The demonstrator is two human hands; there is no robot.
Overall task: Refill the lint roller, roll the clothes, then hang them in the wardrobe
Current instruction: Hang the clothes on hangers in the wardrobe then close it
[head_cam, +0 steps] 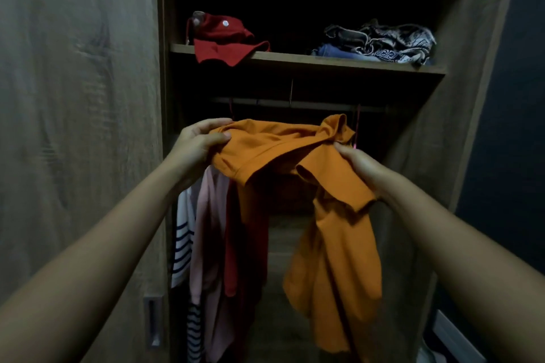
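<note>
Hands: left (200, 138), right (358, 163) grip orange shirt (333, 233) | writing: possibly unreadable

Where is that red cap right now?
The red cap sits at the left end of the wardrobe shelf, above the orange shirt, its brim overhanging the edge.

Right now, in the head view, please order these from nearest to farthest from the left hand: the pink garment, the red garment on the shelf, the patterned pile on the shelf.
From the left hand, which grips the orange shirt:
1. Pink garment, hanging just below the hand, left side of the wardrobe.
2. Red garment, above on the shelf, left end.
3. Patterned pile, on the shelf's right end, farthest.
</note>
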